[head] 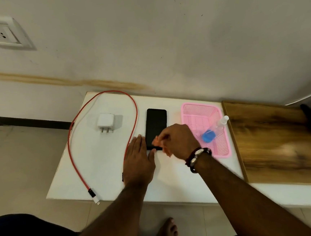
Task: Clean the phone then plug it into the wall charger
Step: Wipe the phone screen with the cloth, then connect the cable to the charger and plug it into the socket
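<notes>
- While the right hand [179, 140] pinches a small orange cloth [157, 143] between thumb and fingers, clamped on it, the cloth sits on the near end of the phone [156, 125].
- The left hand [138, 160] lies flat on the white table [102, 169], fingers together and extended, gripping nothing; its fingertips rest just beside the phone's near left corner and its thumb touches the near edge, seemingly to steady it.
- The phone lies screen-up in the middle of the table, its long axis running from the near edge toward the wall. Most of the dark glass stretches away from the cloth toward the far edge, so the wipe, as I judge it, has to travel away from the person along that axis. The right hand is the one nearer the screen.
- One red cable [131, 108] loops around the left half of the table, its white-tipped plug [96, 198] hanging at the near edge; the other end is hidden under the left hand.
- One white charger adapter [105, 122] lies inside that loop, pins toward the person, well apart from the phone.
- One pink basket [219, 150] stands toward the right edge, holding one spray bottle [214, 129] with blue liquid, lying tilted.
- One wall socket [0, 33] sits high on the wall, far left, with nothing plugged in.
- Cleaning looks under way; charging not yet begun.
</notes>
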